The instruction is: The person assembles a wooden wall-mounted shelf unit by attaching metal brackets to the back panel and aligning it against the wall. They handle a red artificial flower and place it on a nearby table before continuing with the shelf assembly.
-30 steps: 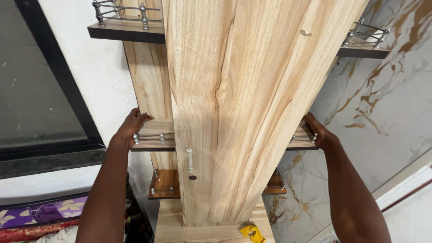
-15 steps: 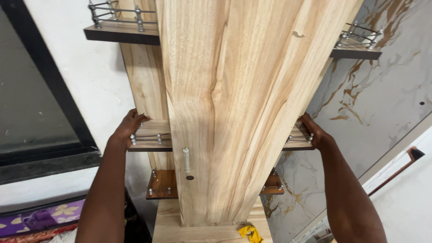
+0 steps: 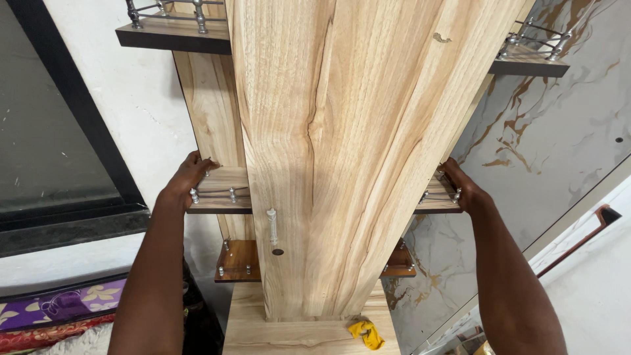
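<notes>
A tall light-wood cabinet (image 3: pixel 342 131) with a long front door stands before me. Small side shelves with metal railings stick out on both sides. My left hand (image 3: pixel 184 181) grips the outer end of the middle left shelf (image 3: pixel 227 190). My right hand (image 3: pixel 460 184) grips the outer end of the middle right shelf (image 3: pixel 434 200). A clear door handle (image 3: pixel 271 225) and a dark keyhole sit low on the door.
Upper shelves (image 3: pixel 174 33) and lower brown shelves (image 3: pixel 240 260) jut out each side. A black-framed window (image 3: pixel 59 151) is at left, a marble-pattern wall (image 3: pixel 552 144) at right. A yellow cloth (image 3: pixel 367 331) lies on the cabinet base. Patterned bedding (image 3: pixel 59 309) is at bottom left.
Both hands stay on the middle shelves. The view has shifted slightly, so the cabinet sits a little higher in frame.
</notes>
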